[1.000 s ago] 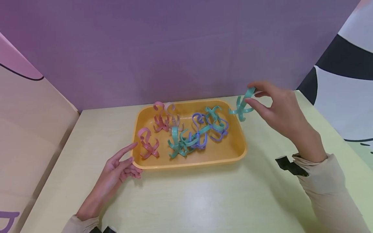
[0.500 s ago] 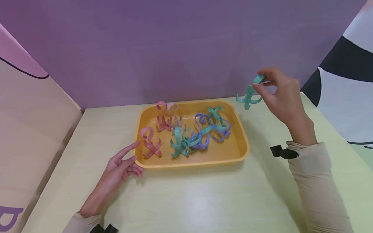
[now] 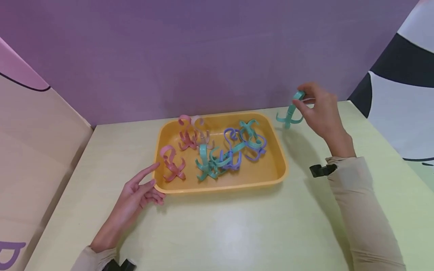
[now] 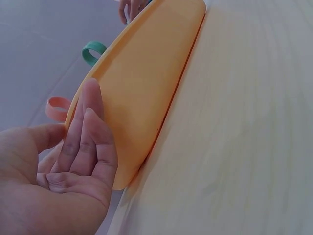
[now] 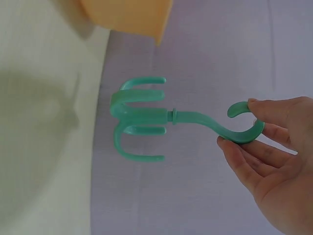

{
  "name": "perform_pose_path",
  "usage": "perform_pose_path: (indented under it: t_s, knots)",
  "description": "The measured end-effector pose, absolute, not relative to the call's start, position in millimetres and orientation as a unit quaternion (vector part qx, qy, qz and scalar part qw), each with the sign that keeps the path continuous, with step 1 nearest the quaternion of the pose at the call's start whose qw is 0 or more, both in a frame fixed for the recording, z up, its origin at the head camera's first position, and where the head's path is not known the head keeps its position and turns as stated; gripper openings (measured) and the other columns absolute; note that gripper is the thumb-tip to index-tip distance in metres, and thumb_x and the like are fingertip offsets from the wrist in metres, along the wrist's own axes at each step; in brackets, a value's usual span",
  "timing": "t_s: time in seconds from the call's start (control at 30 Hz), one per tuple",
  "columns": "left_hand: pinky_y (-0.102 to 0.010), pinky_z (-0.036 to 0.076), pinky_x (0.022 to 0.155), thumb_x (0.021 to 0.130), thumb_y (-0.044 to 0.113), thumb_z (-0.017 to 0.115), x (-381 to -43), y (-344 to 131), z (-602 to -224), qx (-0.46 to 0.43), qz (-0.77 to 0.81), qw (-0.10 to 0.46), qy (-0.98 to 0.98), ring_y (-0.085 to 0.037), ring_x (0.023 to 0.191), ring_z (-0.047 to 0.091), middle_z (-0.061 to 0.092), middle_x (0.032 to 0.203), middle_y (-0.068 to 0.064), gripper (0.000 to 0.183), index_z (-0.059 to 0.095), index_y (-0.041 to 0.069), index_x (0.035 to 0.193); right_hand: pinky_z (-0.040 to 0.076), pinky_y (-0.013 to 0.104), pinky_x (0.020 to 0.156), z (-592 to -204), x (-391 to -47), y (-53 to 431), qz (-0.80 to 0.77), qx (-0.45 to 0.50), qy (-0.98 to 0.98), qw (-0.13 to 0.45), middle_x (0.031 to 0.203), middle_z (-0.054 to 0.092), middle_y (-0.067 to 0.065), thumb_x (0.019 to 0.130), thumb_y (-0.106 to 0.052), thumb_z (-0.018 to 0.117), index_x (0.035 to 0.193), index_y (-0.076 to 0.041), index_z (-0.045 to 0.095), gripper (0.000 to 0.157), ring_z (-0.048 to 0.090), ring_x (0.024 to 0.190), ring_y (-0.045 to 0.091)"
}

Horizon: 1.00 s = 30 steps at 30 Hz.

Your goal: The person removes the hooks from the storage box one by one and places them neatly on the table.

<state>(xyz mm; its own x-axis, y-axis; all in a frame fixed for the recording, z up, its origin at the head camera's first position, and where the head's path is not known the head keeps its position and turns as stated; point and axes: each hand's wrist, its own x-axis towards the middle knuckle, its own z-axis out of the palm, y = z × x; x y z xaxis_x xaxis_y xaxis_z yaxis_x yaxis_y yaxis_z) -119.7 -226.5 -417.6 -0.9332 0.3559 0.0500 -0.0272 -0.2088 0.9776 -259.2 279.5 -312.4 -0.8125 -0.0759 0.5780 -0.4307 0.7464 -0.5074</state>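
Green four-pronged hook (image 3: pixel 291 113), held upright with its curved end uppermost and its prongs below, clear of the worktop (image 3: pixel 203 233) and just beyond the tray's back right corner. The right hand (image 3: pixel 320 111) pinches it by the curved end between thumb and fingers (the right wrist view shows the full curve and a small collar above the prongs). The left hand (image 3: pixel 135 195), its fingers loosely extended, touches the left end of the yellow-orange tray (image 3: pixel 262 175) at the rim and outer wall. Inside the tray, similar hooks lie grouped by place: a red-pink hook (image 3: pixel 174 171) at the front left; another red-pink hook (image 3: pixel 188 141) beside a pale pink hook (image 3: pixel 205 139) behind it; and, from the centre to the right, green hooks (image 3: pixel 207 167) overlapping purple hooks (image 3: pixel 232 162). Beige sleeves (image 3: pixel 366 210) cover both forearms (a black band (image 3: pixel 322 170) shows at the right cuff). A purple backdrop (image 3: pixel 203 56) stands behind the worktop.
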Motion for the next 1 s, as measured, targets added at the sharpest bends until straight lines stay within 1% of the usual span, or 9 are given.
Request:
perform_pose_path:
  t_s: [0.1,0.17,0.23,0.3,0.4,0.47,0.63,0.8,1.0]
  knots:
    - [-0.037,0.060,0.074,0.107,0.009,0.044,-118.1,-227.9,-418.9,0.130,0.766,0.124,0.617,-0.021,0.075,0.074,0.075,0.082,-0.012,0.051,0.028,0.005,0.156,0.046,0.008,0.080,-322.1,-266.6,282.1,0.328,0.142,-0.898,0.258,0.107,0.069,0.016,0.094,-0.008,0.069,0.124,0.001,0.058,0.033,0.065,0.094,0.014]
    - [-0.037,0.060,0.074,0.107,0.008,0.044,-117.8,-228.0,-419.4,0.130,0.766,0.125,0.617,-0.021,0.075,0.073,0.075,0.083,-0.012,0.051,0.028,0.005,0.156,0.046,0.009,0.080,-327.5,-269.7,283.7,0.323,0.140,-0.903,0.246,0.108,0.068,0.018,0.095,-0.008,0.068,0.124,0.002,0.057,0.033,0.066,0.096,0.028]
    - [-0.037,0.060,0.074,0.107,0.008,0.044,-117.9,-227.7,-419.9,0.129,0.766,0.125,0.617,-0.021,0.075,0.073,0.075,0.083,-0.012,0.051,0.028,0.005,0.156,0.051,0.017,0.083,-332.8,-272.8,285.6,0.319,0.138,-0.907,0.238,0.108,0.068,0.019,0.095,-0.008,0.067,0.124,0.002,0.056,0.033,0.067,0.097,0.032]
    - [-0.037,0.060,0.074,0.107,0.009,0.044,-118.1,-227.4,-420.3,0.129,0.765,0.125,0.618,-0.021,0.076,0.073,0.075,0.083,-0.012,0.051,0.029,0.006,0.156,0.055,0.029,0.086,-338.0,-275.8,287.0,0.315,0.136,-0.910,0.231,0.109,0.067,0.020,0.096,-0.008,0.066,0.124,0.003,0.056,0.032,0.067,0.099,0.034]
    - [-0.037,0.060,0.073,0.107,0.008,0.044,-118.4,-227.5,-420.8,0.130,0.765,0.124,0.618,-0.021,0.075,0.073,0.075,0.083,-0.012,0.051,0.029,0.005,0.156,0.054,0.048,0.087,-344.3,-279.4,288.4,0.318,0.131,-0.913,0.221,0.111,0.066,0.020,0.097,-0.010,0.064,0.126,0.004,0.055,0.033,0.065,0.103,0.035]
    - [-0.037,0.060,0.073,0.107,0.008,0.044,-119.4,-226.6,-421.0,0.131,0.764,0.124,0.619,-0.021,0.076,0.074,0.075,0.082,-0.012,0.051,0.029,0.005,0.156,0.052,0.052,0.089,-346.6,-280.3,290.4,0.323,0.125,-0.914,0.213,0.112,0.065,0.022,0.099,-0.010,0.062,0.128,0.005,0.054,0.034,0.063,0.107,0.037]
    - [-0.037,0.060,0.073,0.107,0.010,0.045,-119.9,-224.7,-420.0,0.125,0.763,0.124,0.622,-0.021,0.077,0.074,0.075,0.082,-0.012,0.052,0.027,0.005,0.156,0.049,0.057,0.093,-346.9,-280.4,292.8,0.332,0.117,-0.914,0.202,0.114,0.062,0.025,0.100,-0.010,0.059,0.133,0.006,0.050,0.038,0.059,0.113,0.043]
    - [-0.038,0.060,0.073,0.107,0.011,0.045,-118.2,-225.1,-418.0,0.122,0.763,0.123,0.623,-0.022,0.076,0.074,0.075,0.082,-0.012,0.053,0.027,0.004,0.156,0.041,0.061,0.102,-345.8,-280.7,292.8,0.331,0.108,-0.918,0.189,0.130,0.057,0.027,0.100,-0.015,0.059,0.138,0.004,0.048,0.043,0.052,0.122,0.048]
    - [-0.037,0.060,0.073,0.107,0.012,0.046,-119.8,-224.6,-417.2,0.121,0.757,0.125,0.629,-0.022,0.076,0.074,0.075,0.083,-0.012,0.053,0.028,0.004,0.156,0.028,0.059,0.113,-339.3,-277.6,291.7,0.318,0.096,-0.924,0.192,0.144,0.050,0.023,0.101,-0.019,0.057,0.141,0.001,0.048,0.046,0.038,0.138,0.043]
